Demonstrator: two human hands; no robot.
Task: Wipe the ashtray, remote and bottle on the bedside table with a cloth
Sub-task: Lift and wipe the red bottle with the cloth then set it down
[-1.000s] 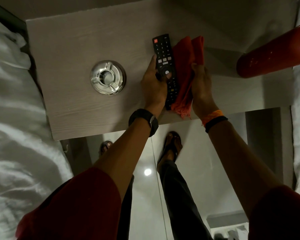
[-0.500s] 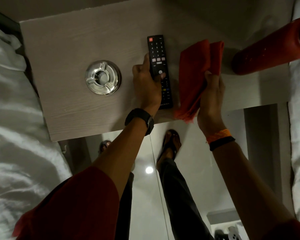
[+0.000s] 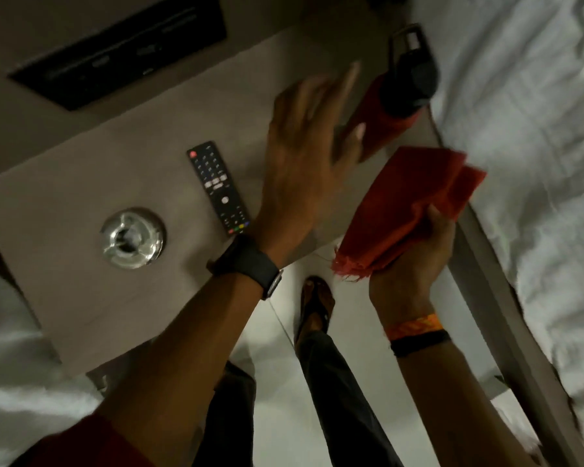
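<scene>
On the pale wooden bedside table, a round silver ashtray rests at the left. A black remote lies flat beside it, free of any hand. The red bottle with a black cap stands at the table's far right corner. My left hand hovers open and blurred over the table, fingers spread, its fingertips close to the bottle's body. My right hand grips a folded red cloth just off the table's front right corner, apart from the bottle.
White bedding lies on both sides, at the left and the right. A dark switch panel is set in the wall behind the table. My sandalled foot stands on the shiny floor below.
My left hand has let go of the remote, which now lies on the table, and has swung right toward the bottle. My right hand carried the cloth to the right. The view tilted.
</scene>
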